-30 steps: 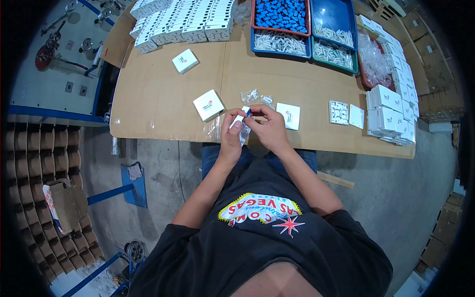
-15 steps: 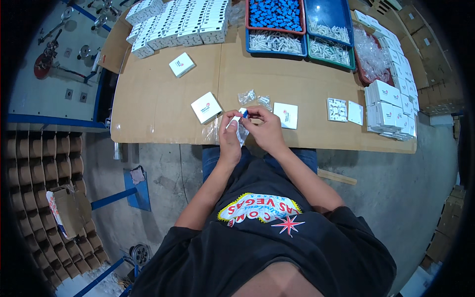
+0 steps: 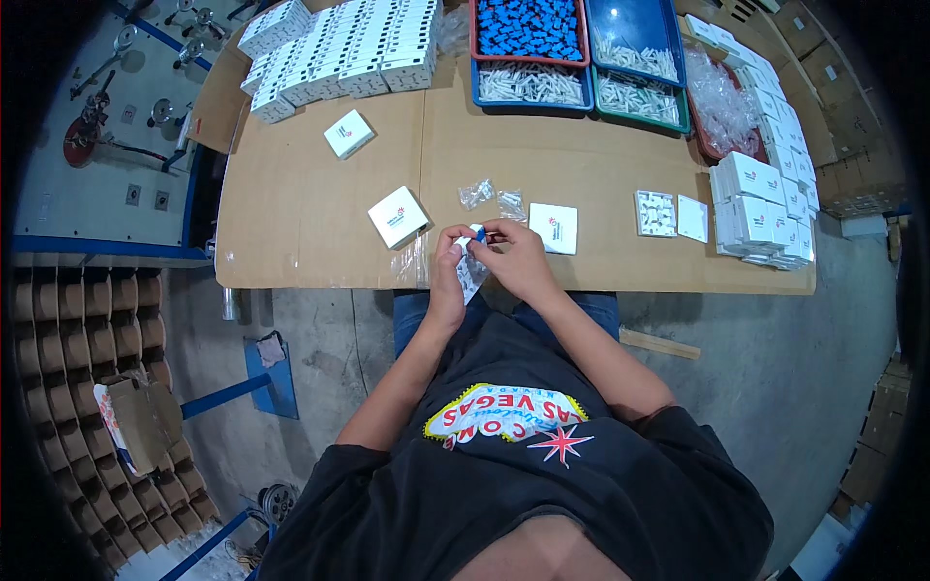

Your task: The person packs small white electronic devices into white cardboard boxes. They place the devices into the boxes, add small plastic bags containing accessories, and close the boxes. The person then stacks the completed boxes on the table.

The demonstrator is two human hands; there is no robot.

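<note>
Both hands meet at the table's near edge: left hand [image 3: 448, 263] and right hand [image 3: 513, 259] pinch a small blue plastic part [image 3: 478, 231] and a clear plastic baggie [image 3: 471, 276] between them. Looks to me like bagging; next it needs sliding in. Just right sits a flat white square box [image 3: 554, 228], further out trays of blue and white pieces [image 3: 531, 82].

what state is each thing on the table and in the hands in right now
left hand: pinching the small blue part
right hand: pinching the same part
small blue part: held between both hands
white box: closed, lying flat
red tray: full of blue parts
stacked white boxes: closed
</note>
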